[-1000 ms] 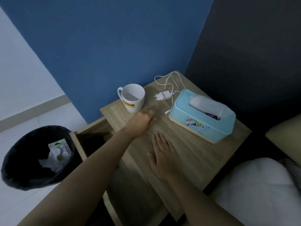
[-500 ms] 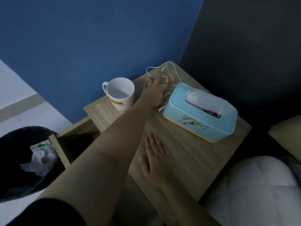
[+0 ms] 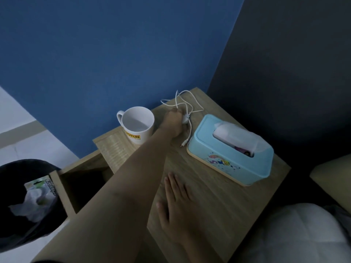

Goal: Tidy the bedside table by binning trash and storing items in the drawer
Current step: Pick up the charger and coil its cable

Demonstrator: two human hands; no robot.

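On the wooden bedside table a white charger with its tangled white cable lies at the back. My left hand is closed around the charger plug, between the white mug and the light-blue tissue box. My right hand rests flat on the tabletop near the front, fingers apart and holding nothing. The drawer stands pulled out to the left. A black bin on the floor holds crumpled tissue and a wrapper.
A blue wall rises behind the table and a dark panel stands to the right. White bedding and a yellowish pillow lie at the lower right. The cable's loose end lies beside the tissue box.
My left hand reached from the table's middle to the back and closed on the charger. The cable now lifts slightly. My right hand stayed flat on the table.
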